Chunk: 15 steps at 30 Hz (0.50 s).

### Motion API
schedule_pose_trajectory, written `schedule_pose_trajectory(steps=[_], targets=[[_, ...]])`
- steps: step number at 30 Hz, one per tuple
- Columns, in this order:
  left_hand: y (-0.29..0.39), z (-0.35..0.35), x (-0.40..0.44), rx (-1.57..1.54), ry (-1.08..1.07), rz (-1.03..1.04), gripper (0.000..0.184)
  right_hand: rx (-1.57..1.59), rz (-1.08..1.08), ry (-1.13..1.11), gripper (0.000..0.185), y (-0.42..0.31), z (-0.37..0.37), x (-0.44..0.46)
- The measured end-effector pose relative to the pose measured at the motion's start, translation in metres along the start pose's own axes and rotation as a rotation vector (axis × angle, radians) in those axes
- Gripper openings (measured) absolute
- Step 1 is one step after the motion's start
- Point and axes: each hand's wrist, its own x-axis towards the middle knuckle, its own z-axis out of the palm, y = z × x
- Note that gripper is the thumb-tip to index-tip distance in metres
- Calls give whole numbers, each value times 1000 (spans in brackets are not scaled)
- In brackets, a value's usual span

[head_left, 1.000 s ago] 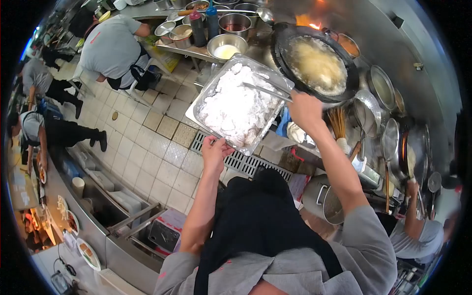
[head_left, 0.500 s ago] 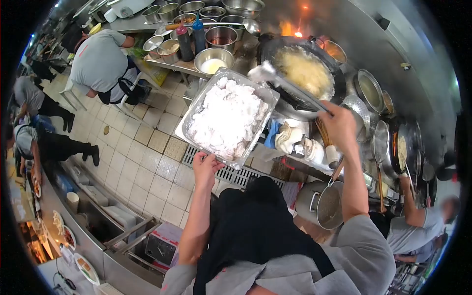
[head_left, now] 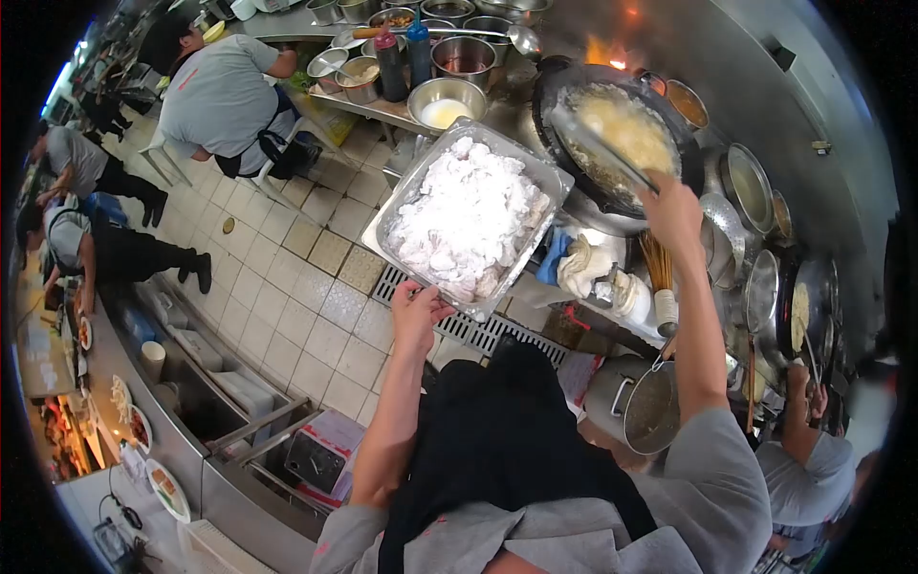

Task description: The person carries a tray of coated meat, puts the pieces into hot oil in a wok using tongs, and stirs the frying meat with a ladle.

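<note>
Tiled floor (head_left: 296, 306) left, black wok (head_left: 690, 158) right. Your left hand (head_left: 415, 318): fingers clasped on near edge of tray (head_left: 535, 159), floury pieces (head_left: 464, 215) inside, beside wok. Right hand (head_left: 673, 212): fingers wrapped around blurred tongs (head_left: 614, 155) above bubbling oil (head_left: 626, 117). Bamboo brush (head_left: 657, 260), steel bowl (head_left: 446, 103) nearby.

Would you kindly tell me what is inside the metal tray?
White-coated pieces fill the rectangular metal tray, its near edge in the left hand. They cover the tray's bottom; the coating hides what they are.
</note>
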Motion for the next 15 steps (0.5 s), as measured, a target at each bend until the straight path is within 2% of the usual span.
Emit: schedule_pose_trajectory(steps=[3,7,11,15], targets=[[0,0,1,8,-17,-1,20,-14,-96,-114,38,-19,4,-36],[-3,0,5,26,-34,26,20,-65,-113,-233,29,-52,54,-30],[-8,1,8,35,-96,82,17,-9,-104,-190,24,-73,94,-18],[-9,3,7,57,-23,59,19,14,-195,-139,21,-67,69,-43]])
